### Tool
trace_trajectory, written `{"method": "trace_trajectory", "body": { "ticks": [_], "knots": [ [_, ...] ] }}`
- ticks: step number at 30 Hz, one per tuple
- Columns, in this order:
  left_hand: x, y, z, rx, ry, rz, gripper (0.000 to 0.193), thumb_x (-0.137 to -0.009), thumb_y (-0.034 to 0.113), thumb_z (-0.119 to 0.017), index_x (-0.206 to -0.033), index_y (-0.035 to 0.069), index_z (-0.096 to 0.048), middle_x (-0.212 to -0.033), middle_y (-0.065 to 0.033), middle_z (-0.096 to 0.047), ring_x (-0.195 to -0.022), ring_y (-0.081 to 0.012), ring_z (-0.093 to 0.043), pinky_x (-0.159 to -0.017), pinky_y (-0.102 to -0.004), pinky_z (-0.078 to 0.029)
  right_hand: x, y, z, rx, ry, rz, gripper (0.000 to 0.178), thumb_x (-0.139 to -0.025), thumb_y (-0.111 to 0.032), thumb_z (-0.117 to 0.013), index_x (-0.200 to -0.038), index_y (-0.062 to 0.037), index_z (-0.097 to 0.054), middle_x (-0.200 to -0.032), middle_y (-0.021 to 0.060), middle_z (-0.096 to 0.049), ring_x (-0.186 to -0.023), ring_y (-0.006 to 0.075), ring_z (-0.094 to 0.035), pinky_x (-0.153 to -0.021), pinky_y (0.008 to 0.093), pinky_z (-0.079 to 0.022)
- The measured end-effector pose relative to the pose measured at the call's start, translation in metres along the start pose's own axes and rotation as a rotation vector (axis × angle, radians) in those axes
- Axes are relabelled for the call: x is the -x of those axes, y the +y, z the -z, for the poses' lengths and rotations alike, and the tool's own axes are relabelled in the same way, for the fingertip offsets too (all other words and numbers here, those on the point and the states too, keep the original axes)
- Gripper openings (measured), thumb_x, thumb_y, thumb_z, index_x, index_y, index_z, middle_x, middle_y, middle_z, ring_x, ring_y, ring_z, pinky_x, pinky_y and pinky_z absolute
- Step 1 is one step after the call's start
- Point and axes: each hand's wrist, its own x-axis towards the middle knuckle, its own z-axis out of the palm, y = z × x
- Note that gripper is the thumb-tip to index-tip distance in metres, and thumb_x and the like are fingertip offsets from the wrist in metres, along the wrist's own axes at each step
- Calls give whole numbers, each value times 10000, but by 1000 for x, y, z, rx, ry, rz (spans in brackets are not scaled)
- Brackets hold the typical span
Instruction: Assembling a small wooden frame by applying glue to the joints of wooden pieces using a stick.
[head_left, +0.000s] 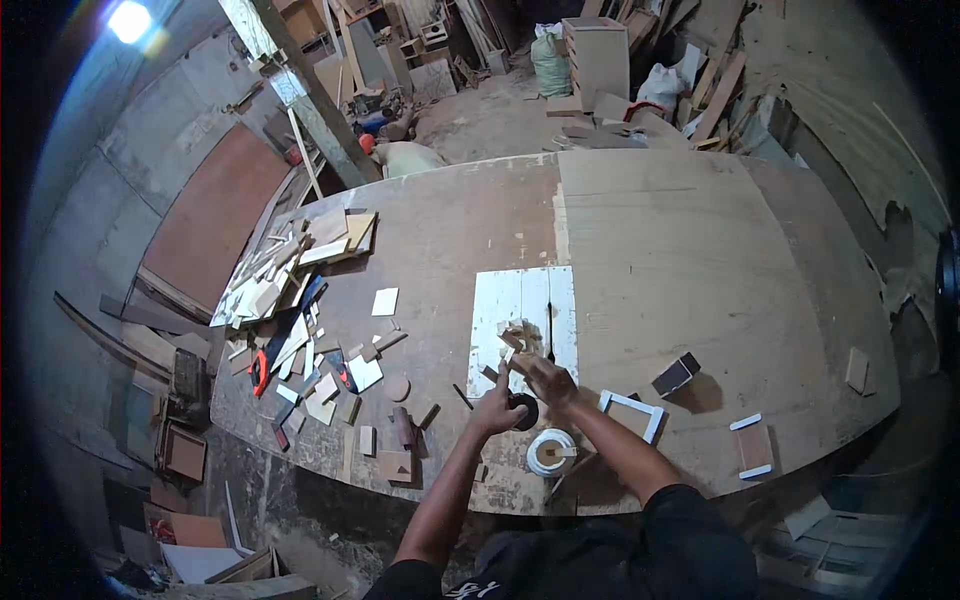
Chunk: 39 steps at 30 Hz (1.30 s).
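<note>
Because the wooden block (521, 364) is small, the right hand (553, 384) pinches it, presumably for control, over the white board (495, 300) (left hand (494, 410) alongside, finger state not discernible).

Matt wooden pieces (514, 331), seemingly plastic tub (534, 456)

We can read no words, numbers or signs anywhere in this view. The only marking we can make out is a small white print (473, 590) on the front of the black fabric shirt (620, 555) worn by the person, at the lower edge, between the two forearms and nearer the left one. The edge of the view cuts it off, and its strokes are too small and slanted for us to tell whether they are letters or a pattern.
</note>
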Motion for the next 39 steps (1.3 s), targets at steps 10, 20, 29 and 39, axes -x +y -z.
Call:
{"method": "trace_trajectory", "body": {
  "ticks": [10,20,29,39],
  "knots": [
    [-2,20,6,-9,-39,13,1029,-681,244,-627,-1401,-20,58,-825,-282,-618,-769,-416,-616,-701,-427,-498,-16,-15,27,-17,-59,-3,425,-836,-173,-572,-1246,-242,-481,-901,107,-587,-735,329,-621,-551,424,-527],
    [40,56,38,482,160,-47,660,-781,57,-603,-1380,54,-327,-1132,-129,-586,-946,-199,-583,-822,-322,-481,-32,-17,58,-192,81,-196,454,-808,-99,-580,-1243,-128,-457,-968,110,-592,-709,236,-621,-603,347,-520],
    [64,51,37,1426,364,141,259,-837,125,-565,-1059,4,-511,-935,-88,-569,-807,-198,-595,-695,-362,-562,-87,-84,155,-753,278,-318,621,-756,8,-667,-1276,-71,-337,-967,72,-549,-787,127,-584,-649,261,-496],
    [79,111,21,1580,105,50,239,-874,159,-445,-1065,22,-486,-963,-111,-604,-919,-233,-605,-863,-414,-504,-78,-139,208,-540,204,-53,603,-737,13,-669,-1270,-102,-411,-906,90,-555,-742,167,-607,-628,291,-519]
  ]
}}
